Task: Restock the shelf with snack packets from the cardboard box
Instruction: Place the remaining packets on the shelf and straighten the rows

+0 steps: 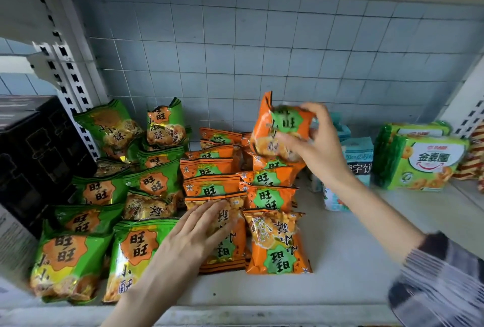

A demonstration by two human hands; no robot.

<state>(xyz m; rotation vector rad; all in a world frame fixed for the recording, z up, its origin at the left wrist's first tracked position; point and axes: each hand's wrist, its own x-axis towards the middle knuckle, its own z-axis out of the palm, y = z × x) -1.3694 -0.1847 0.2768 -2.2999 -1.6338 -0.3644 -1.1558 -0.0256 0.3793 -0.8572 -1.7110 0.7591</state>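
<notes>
Grips orange snack packet (272,127) in right hand (317,143), seemingly for placing; steadies front packet (227,250) beneath flat left hand (188,237).

Bare left forearm (146,282), grey-striped right sleeve (440,282)

White shelf (353,261), snack packets (277,243) (green, orange)

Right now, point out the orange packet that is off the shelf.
The orange packet the right hand grips, raised above the rows; the others lie stacked.
</notes>
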